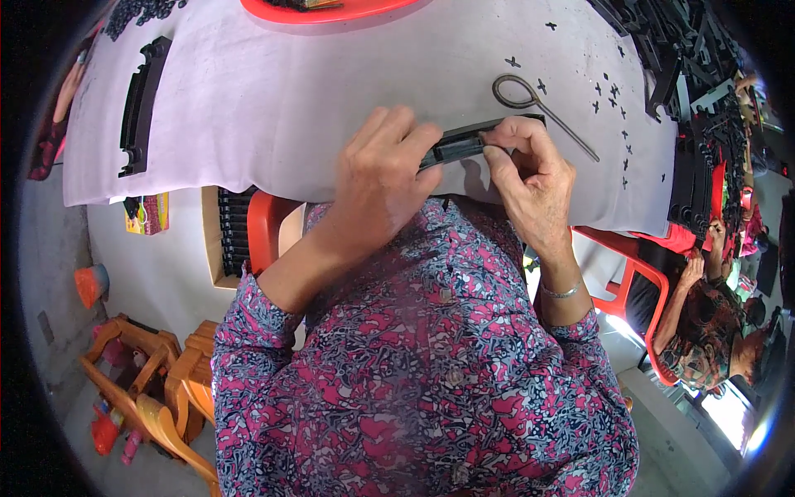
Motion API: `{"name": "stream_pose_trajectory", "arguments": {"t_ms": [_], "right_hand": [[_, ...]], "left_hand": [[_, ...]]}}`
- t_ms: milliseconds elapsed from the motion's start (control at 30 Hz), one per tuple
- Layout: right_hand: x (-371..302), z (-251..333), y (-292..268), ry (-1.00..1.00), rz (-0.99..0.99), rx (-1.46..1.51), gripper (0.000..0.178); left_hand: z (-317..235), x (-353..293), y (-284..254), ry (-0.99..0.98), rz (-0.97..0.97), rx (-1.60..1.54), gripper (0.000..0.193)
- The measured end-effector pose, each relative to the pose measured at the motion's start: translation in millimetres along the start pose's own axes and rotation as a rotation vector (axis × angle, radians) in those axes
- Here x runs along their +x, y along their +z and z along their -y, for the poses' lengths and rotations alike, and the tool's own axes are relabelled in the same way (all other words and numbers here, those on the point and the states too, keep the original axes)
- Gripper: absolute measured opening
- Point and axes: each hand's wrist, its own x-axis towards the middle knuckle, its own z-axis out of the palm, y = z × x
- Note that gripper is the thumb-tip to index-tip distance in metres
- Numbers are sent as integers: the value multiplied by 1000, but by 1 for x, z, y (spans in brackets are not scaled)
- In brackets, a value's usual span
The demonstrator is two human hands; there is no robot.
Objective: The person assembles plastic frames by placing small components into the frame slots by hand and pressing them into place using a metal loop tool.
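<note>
A long black plastic part (460,149) with a slotted, frame-like body lies across the near side of the table. My left hand (387,157) is closed around its left end, thumb and fingers on either side. My right hand (530,170) pinches at the middle of the part, thumb and forefinger together; whether a small piece sits between them is hidden. Just beyond the part's right end lies a metal rod with a looped handle (542,106). Small black cross-shaped pieces (614,93) are scattered farther right.
A similar black part (142,108) lies at the table's left. A red tray (331,12) sits at the far edge. Black parts are heaped (662,50) at the far right. Beyond a red chair (654,282), another person (704,331) works. A wooden chair (149,364) stands lower left.
</note>
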Motion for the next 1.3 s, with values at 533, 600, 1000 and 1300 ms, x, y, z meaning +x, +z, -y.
{"name": "stream_pose_trajectory", "arguments": {"t_ms": [533,600,1000,1300], "right_hand": [[24,16,-8,-548,121,-333,16],[24,18,-6,-578,185,-350,18],[30,12,0,-747,383,-553,10],[43,12,7,-859,486,-532,11]], "left_hand": [[5,0,2,12,-41,-28,29],[6,2,3,19,-54,-40,29],[8,5,-1,0,67,-86,32],[9,6,-6,41,128,-100,33]]}}
